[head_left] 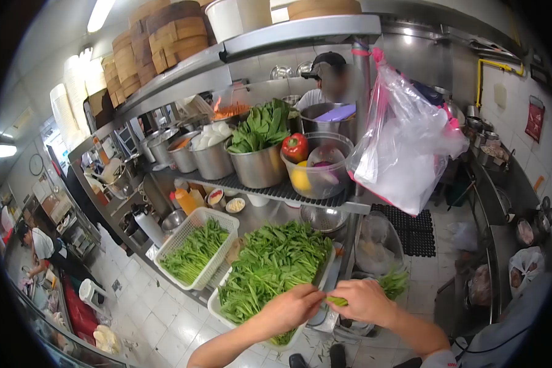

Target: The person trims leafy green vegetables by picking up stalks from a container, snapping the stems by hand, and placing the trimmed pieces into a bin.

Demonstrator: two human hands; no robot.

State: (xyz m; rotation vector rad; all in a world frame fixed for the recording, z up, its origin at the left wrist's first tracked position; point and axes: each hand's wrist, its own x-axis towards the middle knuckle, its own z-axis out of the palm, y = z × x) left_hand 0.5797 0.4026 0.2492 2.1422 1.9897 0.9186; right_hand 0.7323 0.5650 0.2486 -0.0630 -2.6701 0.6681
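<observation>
My left hand (pixel 297 305) is closed in a pinch above the front right part of a white basket (pixel 217 306) heaped with leafy greens (pixel 276 264). Just to its right, my right hand (pixel 363 302) is wrapped round some green stems (pixel 337 301), whose leaves (pixel 392 284) stick out on its right side. The fingertips of both hands are close together at the stem ends. What my left fingers pinch, if anything, is too small to name.
A second white basket (pixel 197 245) of greens stands at the left. Above it, a shelf (pixel 313 196) carries metal pots and a clear tub (pixel 317 165) with peppers. A plastic bag (pixel 405 147) hangs at the right. One person (pixel 328 80) stands behind the shelf, another (pixel 46 245) far left.
</observation>
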